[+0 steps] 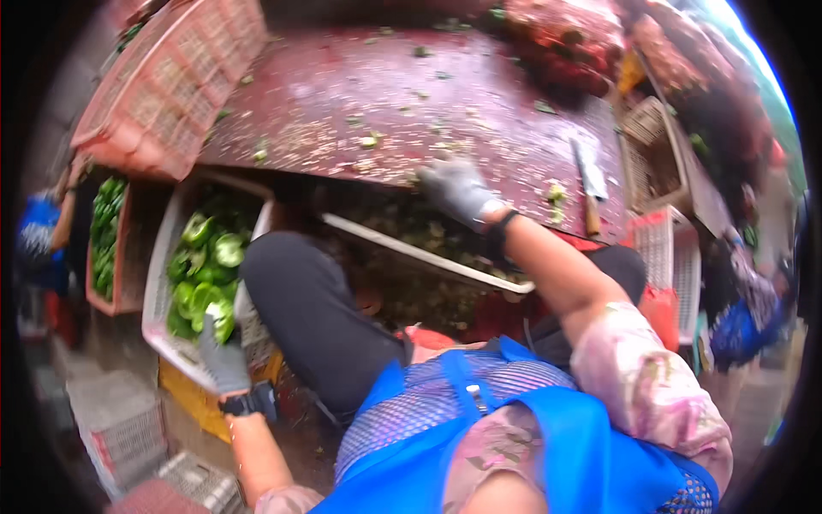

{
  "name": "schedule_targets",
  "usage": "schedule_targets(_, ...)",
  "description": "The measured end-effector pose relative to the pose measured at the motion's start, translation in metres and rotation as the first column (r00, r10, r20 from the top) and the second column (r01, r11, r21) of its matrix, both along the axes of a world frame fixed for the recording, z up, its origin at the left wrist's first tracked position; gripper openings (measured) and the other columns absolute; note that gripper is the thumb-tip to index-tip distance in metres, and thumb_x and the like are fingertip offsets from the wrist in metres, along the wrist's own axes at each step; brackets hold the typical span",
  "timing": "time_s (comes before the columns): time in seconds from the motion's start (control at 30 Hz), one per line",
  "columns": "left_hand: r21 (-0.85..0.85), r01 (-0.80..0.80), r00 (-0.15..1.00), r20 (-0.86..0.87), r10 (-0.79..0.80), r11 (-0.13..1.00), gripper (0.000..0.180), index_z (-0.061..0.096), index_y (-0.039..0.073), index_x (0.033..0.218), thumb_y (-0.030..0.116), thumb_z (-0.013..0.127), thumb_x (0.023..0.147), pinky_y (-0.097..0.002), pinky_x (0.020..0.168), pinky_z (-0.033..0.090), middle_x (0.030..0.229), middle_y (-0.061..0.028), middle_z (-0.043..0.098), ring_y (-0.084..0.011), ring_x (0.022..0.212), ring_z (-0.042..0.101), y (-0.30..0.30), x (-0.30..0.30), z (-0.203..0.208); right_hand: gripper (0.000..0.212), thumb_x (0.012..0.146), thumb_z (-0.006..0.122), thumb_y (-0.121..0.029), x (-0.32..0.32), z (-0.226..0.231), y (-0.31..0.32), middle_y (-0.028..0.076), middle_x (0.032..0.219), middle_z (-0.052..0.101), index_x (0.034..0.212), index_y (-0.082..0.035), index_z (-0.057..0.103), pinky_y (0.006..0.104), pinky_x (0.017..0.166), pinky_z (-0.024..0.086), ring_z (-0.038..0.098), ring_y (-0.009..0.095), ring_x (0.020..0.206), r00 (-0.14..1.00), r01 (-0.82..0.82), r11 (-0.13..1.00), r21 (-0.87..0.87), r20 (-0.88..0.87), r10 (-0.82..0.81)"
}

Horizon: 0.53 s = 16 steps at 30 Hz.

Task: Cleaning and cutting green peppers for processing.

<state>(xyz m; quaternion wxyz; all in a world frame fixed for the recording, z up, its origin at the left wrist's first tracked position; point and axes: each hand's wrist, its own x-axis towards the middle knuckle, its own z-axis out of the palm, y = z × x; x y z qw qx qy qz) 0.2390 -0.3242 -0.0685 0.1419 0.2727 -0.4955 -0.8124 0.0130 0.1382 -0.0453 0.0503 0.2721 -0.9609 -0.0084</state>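
My left hand (224, 358), in a grey glove, reaches over the near rim of a pale plastic crate (156, 287). One finger stretches along the side of a halved green bell pepper (220, 322); the other fingers are partly hidden. More halved green peppers (198, 230) lie in that crate. At the near edge of a dark red tabletop (334, 77) is my right hand (460, 188), also gloved, its fingers curled together among scattered pale seeds, with nothing visible in them. A knife (589, 184) with a wooden handle lies on the tabletop, to the right of this hand.
An orange crate (175, 90) leans at the tabletop's left end. Beyond the pale crate stands one with green peppers (107, 244). Below the table edge is a white-rimmed bin (428, 253) of scraps. Red net sacks (565, 43) sit at the back right. Other people work at both sides.
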Motion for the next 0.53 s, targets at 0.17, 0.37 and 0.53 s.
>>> schedule_targets(0.17,-0.057,-0.174,0.984,0.035,0.176,0.983,0.028,0.06,0.007,0.117,0.025,0.061,0.096,-0.0344,0.075,0.054,0.108,-0.0045,0.063,-0.0198,0.096,0.06,0.008,-0.012,-0.002,0.019,0.089,0.062,-0.022,0.022,0.015,0.01,0.014,0.091,0.069,0.099,-0.006,0.069,0.0406,0.074,0.053,0.067,0.03,0.088,0.987,0.14,0.802,-0.581,0.151,-0.063)
schedule_targets(0.37,-0.127,-0.141,0.99,-0.015,0.14,0.982,0.032,0.057,0.009,0.121,0.016,0.065,0.091,-0.0351,0.077,0.054,0.112,-0.0061,0.062,-0.0214,0.1,0.06,-0.004,-0.028,-0.009,0.051,0.088,0.065,-0.017,0.012,0.094,-0.131,0.015,0.117,0.067,0.135,-0.004,0.051,0.0315,0.09,0.05,0.065,0.021,0.103,0.773,0.239,0.412,-0.879,0.429,0.467)
schedule_targets(0.53,-0.506,-0.231,0.972,-0.079,0.222,0.831,0.057,0.049,0.011,0.139,0.021,0.072,0.087,-0.0409,0.098,0.044,0.13,-0.0162,0.057,-0.0326,0.111,0.058,-0.03,-0.059,-0.007,0.061,0.087,0.069,-0.024,-0.001,0.082,-0.13,0.022,0.127,0.06,0.142,-0.012,0.046,0.0407,0.103,0.044,0.06,0.029,0.118,0.94,-0.199,0.677,-0.709,0.057,0.336)
